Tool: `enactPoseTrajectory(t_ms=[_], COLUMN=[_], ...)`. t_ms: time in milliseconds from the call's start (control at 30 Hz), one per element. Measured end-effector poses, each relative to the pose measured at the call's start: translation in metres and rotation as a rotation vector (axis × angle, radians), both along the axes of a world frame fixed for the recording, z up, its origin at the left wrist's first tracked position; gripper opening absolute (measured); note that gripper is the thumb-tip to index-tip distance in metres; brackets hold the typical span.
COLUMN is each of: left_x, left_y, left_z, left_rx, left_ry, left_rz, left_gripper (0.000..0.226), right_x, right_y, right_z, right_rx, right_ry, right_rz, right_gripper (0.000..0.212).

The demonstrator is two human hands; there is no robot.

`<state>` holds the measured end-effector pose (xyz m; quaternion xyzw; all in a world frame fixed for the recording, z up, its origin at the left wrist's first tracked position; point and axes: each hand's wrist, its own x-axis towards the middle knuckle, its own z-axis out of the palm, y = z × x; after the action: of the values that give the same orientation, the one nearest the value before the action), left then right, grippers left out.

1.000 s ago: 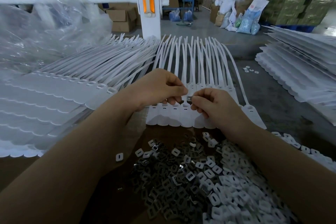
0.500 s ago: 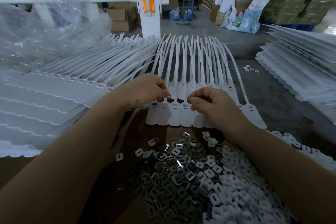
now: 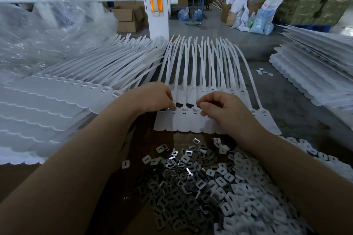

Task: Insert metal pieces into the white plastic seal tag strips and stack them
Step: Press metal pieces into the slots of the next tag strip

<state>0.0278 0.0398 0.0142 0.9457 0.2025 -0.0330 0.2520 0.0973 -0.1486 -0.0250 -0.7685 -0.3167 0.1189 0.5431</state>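
Far left edge of the worktop (image 3: 298,101): a deep stack of seal tag strips (image 3: 47,105) lies with the tails fanned toward the far side, apparently so the scalloped flag ends stay aligned; the layers are too many and too blurred to count.

Left hand (image 3: 156,99): fingers curled, tips pressed down on the second slotted head from the left of the working strip (image 3: 183,122). Judged to be seating a metal piece; the piece itself is hidden under the fingertips.

The working strip lies flat at mid-worktop, flags toward the person, slots up for access. 4 heads show clearly between the hands, 1 more at the far right; the rest are covered by the right hand.

Right hand (image 3: 221,108): curled loosely over the strip's heads, thumb against forefinger. Whether it pinches a piece cannot be told.

Near edge: a loose heap of metal pieces (image 3: 177,187), beyond counting, within easy reach. Beside it on the right, white plastic caps (image 3: 248,196). Right edge: 1 further stack of strips (image 3: 315,74).
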Motion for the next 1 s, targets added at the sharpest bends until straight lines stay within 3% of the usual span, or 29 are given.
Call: enactPoseTrajectory(t_ms=[467, 1000], left_x=[0.0043, -0.0047], left_y=[0.0073, 0.0067], left_z=[-0.0069, -0.0012], left_rx=[0.062, -0.032], left_ry=[0.012, -0.007], left_rz=[0.028, -0.069], left_gripper=[0.024, 0.007], right_x=[-0.0019, -0.0014], right_y=[-0.0005, -0.0003], right_z=[0.0018, 0.0006], right_rx=[-0.014, -0.007], right_ry=[-0.001, 0.002], right_rz=[0.001, 0.007], right_gripper=[0.011, 0.012])
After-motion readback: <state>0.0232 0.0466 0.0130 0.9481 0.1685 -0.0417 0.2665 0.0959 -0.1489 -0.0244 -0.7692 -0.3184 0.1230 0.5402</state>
